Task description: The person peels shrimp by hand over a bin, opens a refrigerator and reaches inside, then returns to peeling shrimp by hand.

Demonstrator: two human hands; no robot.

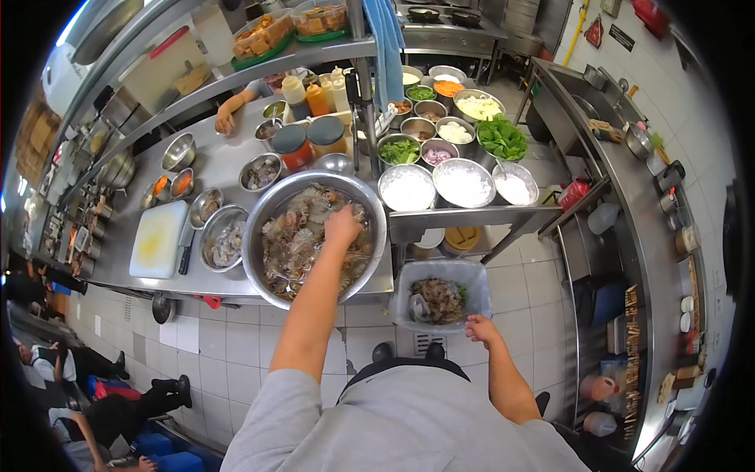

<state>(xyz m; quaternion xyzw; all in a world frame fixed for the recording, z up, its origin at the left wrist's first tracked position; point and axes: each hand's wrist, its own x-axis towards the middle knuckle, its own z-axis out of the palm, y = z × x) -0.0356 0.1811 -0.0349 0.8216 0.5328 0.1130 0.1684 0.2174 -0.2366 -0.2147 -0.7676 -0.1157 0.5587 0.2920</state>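
Note:
My left hand [344, 226] reaches into a large metal bowl [378, 236] of shellfish in liquid. Its fingers point down among the pieces, and their tips are hidden. Over the right rim of a lined bin [400, 303] hangs my right hand [481, 329], its fingers curled together; whether something small is between them is too small to tell. Shells and scraps [440, 303] lie in that bin. Left of the large bowl stands a smaller metal bowl [225, 237] of pale peeled pieces.
A white cutting board [159, 240] and a knife [185, 250] lie at the left. Bowls of white powder [406, 187] and vegetables stand beyond the bin. Another person's hand [225, 122] rests across the counter. At the right is a steel shelf unit [578, 291]. People sit at the lower left.

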